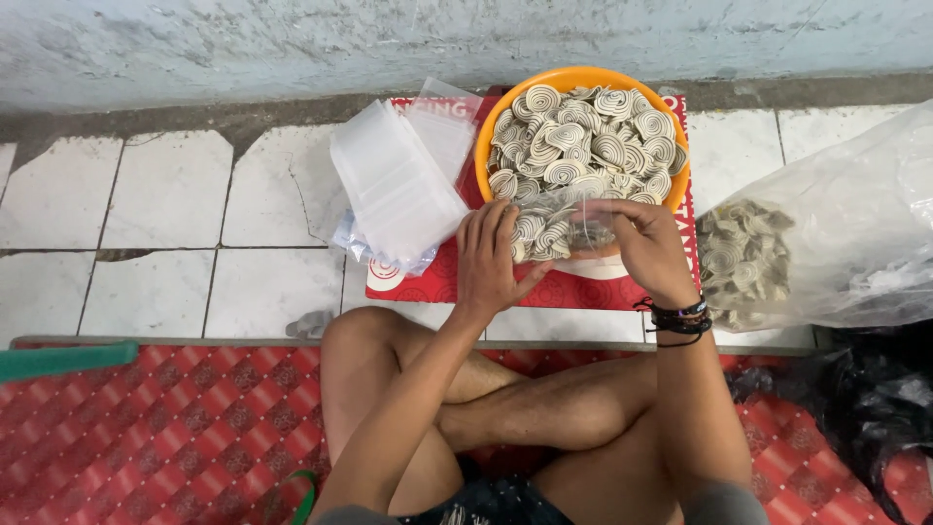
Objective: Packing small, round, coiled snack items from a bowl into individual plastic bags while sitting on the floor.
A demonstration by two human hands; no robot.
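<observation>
Cracked white tile floor (165,209) | orange bowl (486,126) of spiral crackers (583,141) | left hand (494,258), right hand (649,248) pinching small clear bag (559,228) | flat bag stack (394,185)

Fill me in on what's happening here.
A person sits cross-legged on the floor. Both hands, left hand and right hand, hold a small clear bag partly filled with spiral snacks, just in front of an orange bowl heaped with them. A stack of empty bags lies to the left; a big plastic sack of snacks sits to the right.
</observation>
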